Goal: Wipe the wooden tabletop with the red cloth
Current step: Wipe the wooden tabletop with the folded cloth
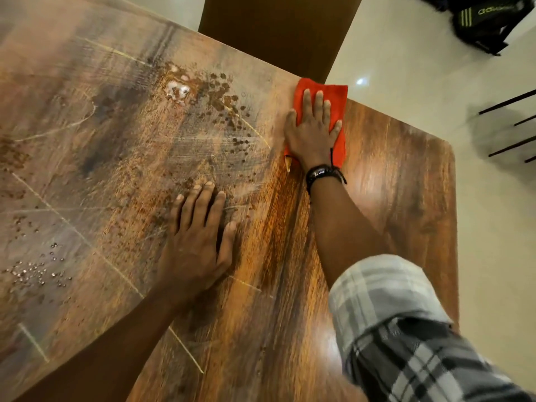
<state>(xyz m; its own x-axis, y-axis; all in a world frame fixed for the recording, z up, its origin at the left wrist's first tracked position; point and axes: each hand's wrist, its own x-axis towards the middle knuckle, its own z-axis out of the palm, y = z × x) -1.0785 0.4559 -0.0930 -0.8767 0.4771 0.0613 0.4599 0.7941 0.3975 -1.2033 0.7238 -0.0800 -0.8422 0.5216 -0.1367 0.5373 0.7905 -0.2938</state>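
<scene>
The wooden tabletop [391, 181] fills most of the view. Its left and middle part is dull, scratched and spotted with droplets and stains; the right strip looks glossy. A red cloth [338, 95] lies flat near the table's far edge. My right hand [311, 132] presses palm-down on the cloth with fingers spread, a dark band on its wrist. My left hand [197, 236] rests flat on the bare wood nearer to me, fingers together, holding nothing.
A dark wooden chair back [278, 27] stands just beyond the far edge, right behind the cloth. A black bag [481, 21] lies on the pale tiled floor at top right. Thin dark bars [510, 123] jut in at the right edge.
</scene>
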